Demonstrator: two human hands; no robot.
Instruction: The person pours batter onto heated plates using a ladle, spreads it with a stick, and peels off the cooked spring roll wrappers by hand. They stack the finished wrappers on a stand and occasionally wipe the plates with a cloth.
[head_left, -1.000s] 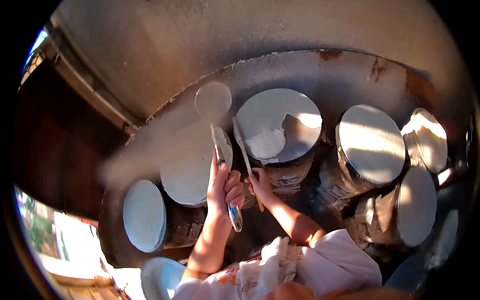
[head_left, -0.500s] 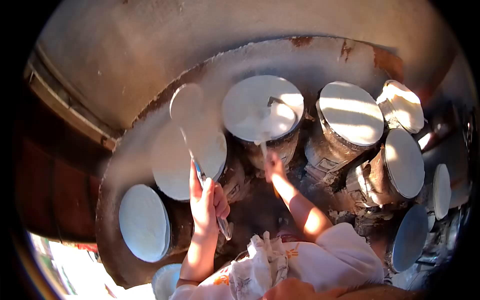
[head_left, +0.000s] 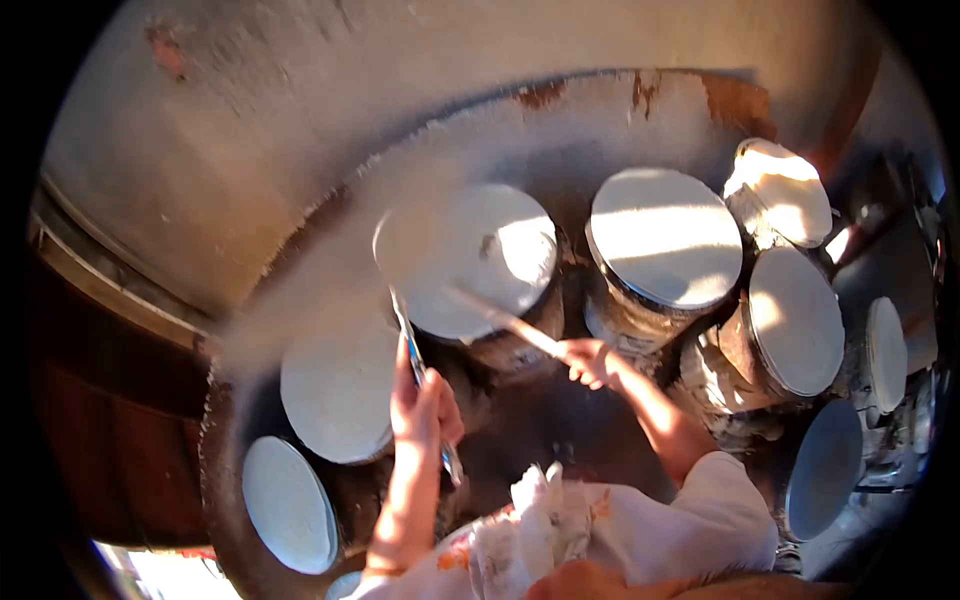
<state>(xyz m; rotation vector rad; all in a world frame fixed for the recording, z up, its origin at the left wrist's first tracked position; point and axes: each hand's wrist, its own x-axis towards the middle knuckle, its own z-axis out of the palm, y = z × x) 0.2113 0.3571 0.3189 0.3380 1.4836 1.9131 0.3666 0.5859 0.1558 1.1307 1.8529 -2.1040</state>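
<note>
My left hand [head_left: 425,400] is closed around the handle of a long metal tool [head_left: 408,335], whose upper end is a thin, blurred loop over the pots. My right hand [head_left: 588,362] grips a pale stick [head_left: 515,325] that points up and left over the white surface of the centre pot [head_left: 460,290]. A small dark spot shows on that surface. Below and left of it, partly behind my left hand, is another white-topped pot [head_left: 335,390].
More pots with white round tops [head_left: 665,235] stand to the right, and one [head_left: 288,505] at lower left. A curved, rust-marked rim [head_left: 590,100] runs behind them. Haze hangs at upper left. A tilted bluish disc [head_left: 825,470] is at lower right.
The pots sit lower and further left in view. My right hand has moved right and down, and its stick now slants left. My left hand's tool is still held, its loop further right.
</note>
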